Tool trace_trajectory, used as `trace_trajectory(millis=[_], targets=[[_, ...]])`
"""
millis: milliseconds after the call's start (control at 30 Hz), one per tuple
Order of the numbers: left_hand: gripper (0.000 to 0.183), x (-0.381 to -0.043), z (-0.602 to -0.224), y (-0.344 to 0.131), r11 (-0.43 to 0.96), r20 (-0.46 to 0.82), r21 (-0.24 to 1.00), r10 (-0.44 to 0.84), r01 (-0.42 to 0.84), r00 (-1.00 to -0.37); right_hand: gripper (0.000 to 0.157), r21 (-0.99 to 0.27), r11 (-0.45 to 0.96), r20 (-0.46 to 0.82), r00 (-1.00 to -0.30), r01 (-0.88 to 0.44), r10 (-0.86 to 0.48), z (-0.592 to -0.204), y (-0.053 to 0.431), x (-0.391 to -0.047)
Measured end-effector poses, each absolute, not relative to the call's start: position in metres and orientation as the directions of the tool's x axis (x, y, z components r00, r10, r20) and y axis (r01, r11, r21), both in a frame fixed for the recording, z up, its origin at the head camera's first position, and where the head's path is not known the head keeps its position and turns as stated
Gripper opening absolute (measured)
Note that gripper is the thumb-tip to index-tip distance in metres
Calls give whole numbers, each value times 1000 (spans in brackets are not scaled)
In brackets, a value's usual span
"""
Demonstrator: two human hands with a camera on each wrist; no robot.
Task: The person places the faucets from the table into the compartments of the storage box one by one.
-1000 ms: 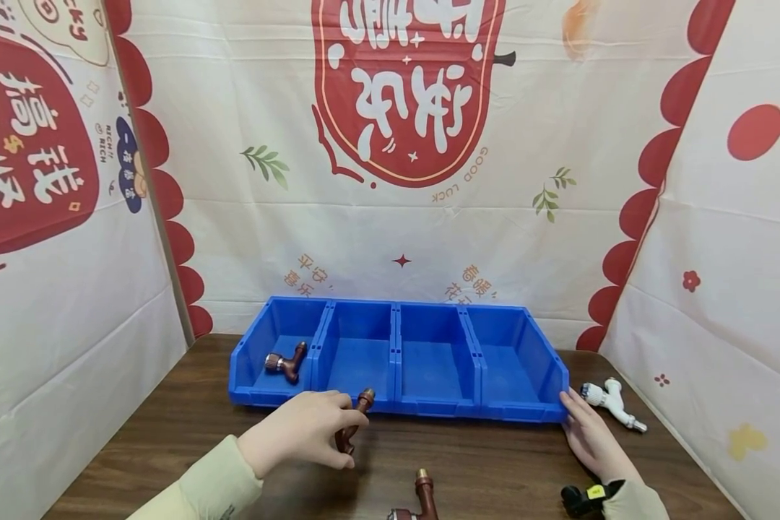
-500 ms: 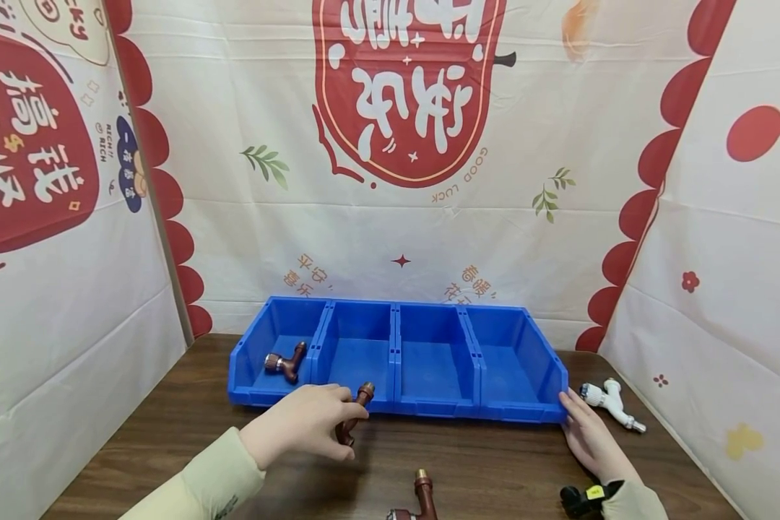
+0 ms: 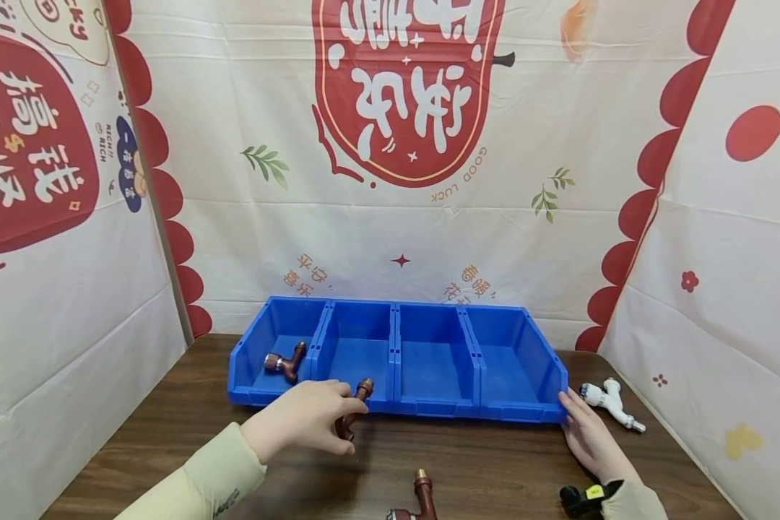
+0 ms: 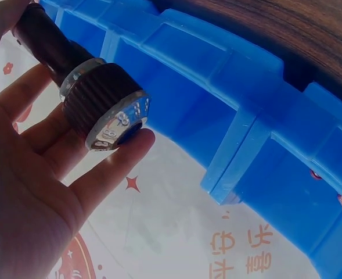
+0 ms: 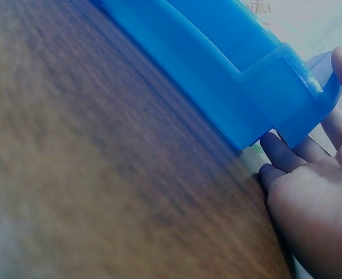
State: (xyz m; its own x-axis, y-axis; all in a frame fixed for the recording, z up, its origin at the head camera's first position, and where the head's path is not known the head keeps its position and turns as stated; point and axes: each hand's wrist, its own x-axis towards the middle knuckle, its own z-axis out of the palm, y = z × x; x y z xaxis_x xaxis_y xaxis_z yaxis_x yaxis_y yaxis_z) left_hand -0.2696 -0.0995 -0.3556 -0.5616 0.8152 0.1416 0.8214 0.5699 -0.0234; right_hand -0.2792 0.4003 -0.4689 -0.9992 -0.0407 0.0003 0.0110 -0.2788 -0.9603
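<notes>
My left hand (image 3: 308, 419) holds a brown faucet (image 3: 364, 390) just in front of the blue bin (image 3: 438, 413), its threaded end pointing up. In the left wrist view, the ribbed knob of this faucet (image 4: 104, 102) has a shiny collar and a marked face, with fingers behind it. My right hand (image 3: 591, 437) grips the bin's front right corner. Seen from the right wrist, the fingers (image 5: 284, 154) curl at the lower corner and the thumb is up near the rim. Another brown faucet (image 3: 289, 365) lies in the bin's leftmost compartment.
At the near edge of the head view lies a third brown faucet (image 3: 422, 498), partly cut off. A white faucet (image 3: 611, 404) rests on the wooden table (image 3: 494, 462) right of the bin. Printed cloth walls (image 3: 396, 231) surround the table at the back and sides.
My left hand has risen slightly toward the bin with the brown faucet in it. The right hand stays at the bin's corner.
</notes>
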Motion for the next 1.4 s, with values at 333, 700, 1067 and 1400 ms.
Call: trace_trajectory(millis=[333,700,1067,1400], targets=[[48,-273,-353,-99,573,137,3,811,819,-568,79,-955,-297,12,-999,4,-52,-469,400,-278],[50,-279,-349,-97,569,131,-35,818,822,-560,78,-959,-285,13,-999,2,-51,-467,401,-279],[51,-283,-346,-96,569,131,-31,817,822,-561,78,-958,-285,35,-998,-17,-57,-468,402,-280],[53,-286,-346,-97,575,115,-21,814,818,-569,78,-956,-292,17,-999,-1,-50,-469,400,-278]])
